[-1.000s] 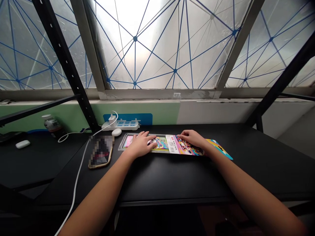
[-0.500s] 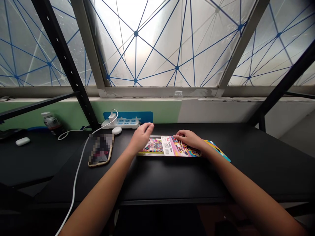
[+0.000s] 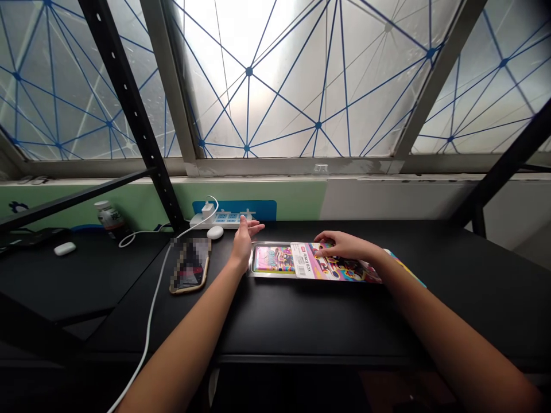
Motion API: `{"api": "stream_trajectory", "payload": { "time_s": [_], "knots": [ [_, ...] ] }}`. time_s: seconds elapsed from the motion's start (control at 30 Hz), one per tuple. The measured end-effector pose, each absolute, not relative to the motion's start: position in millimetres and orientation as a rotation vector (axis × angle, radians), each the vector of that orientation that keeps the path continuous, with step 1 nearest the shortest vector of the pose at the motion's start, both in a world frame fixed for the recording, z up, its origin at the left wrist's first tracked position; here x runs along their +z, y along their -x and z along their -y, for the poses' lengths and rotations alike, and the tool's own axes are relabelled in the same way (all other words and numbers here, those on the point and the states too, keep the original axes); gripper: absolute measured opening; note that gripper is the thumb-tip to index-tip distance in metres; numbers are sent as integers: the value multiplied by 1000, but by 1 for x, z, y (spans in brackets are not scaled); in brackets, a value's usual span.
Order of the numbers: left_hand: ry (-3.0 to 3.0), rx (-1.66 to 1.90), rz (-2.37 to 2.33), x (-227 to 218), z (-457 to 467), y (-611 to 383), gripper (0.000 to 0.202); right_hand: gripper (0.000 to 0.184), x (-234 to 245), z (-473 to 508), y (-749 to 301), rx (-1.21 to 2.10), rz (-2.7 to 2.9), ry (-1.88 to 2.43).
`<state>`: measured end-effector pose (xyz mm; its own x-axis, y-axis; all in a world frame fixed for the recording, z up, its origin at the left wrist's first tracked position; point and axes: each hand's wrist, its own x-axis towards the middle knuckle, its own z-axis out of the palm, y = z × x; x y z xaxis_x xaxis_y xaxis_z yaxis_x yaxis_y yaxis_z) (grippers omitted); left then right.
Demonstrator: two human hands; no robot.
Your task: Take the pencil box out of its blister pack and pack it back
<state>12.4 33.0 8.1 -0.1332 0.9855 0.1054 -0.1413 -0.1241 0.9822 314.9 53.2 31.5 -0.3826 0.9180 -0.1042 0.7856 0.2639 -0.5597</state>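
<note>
A colourful pencil box lies on the black desk, its left part showing in a shiny tray with a raised rim. Over its right part is a printed card sleeve with a white label reading PENCIL BOX. My left hand is at the tray's left end, fingers stretched out and apart, holding nothing. My right hand rests on the sleeve, fingers curled at its far edge and thumb on its face. A yellow and blue piece shows past my right wrist, partly hidden.
Left of the box lies a phone, beside a white cable. A round white case sits near a power strip against the wall. A bottle and a white earbud case are further left. Black metal posts flank the desk.
My left hand has drawn left off the box and its fingers have opened. My right hand has shifted slightly right along the sleeve. The whole view has swung a little left.
</note>
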Motion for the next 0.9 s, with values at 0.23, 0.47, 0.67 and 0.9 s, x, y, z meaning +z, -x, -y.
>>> {"api": "stream_trajectory", "payload": {
  "time_s": [0.23,0.47,0.67,0.9],
  "knots": [
    [-1090,1462,-1068,13,-30,-10,75,63,39,-68,-236,711,2499,1509],
    [-1118,1457,-1120,11,-32,-10,72,62,38,-60,-191,515,2567,1429],
    [-1151,1472,-1170,13,-32,-11,55,50,31,-52,-270,462,2404,1549],
    [-1103,1361,-1254,3,-40,2,28,45,22,-51,-326,501,2284,1650]
  ]
}}
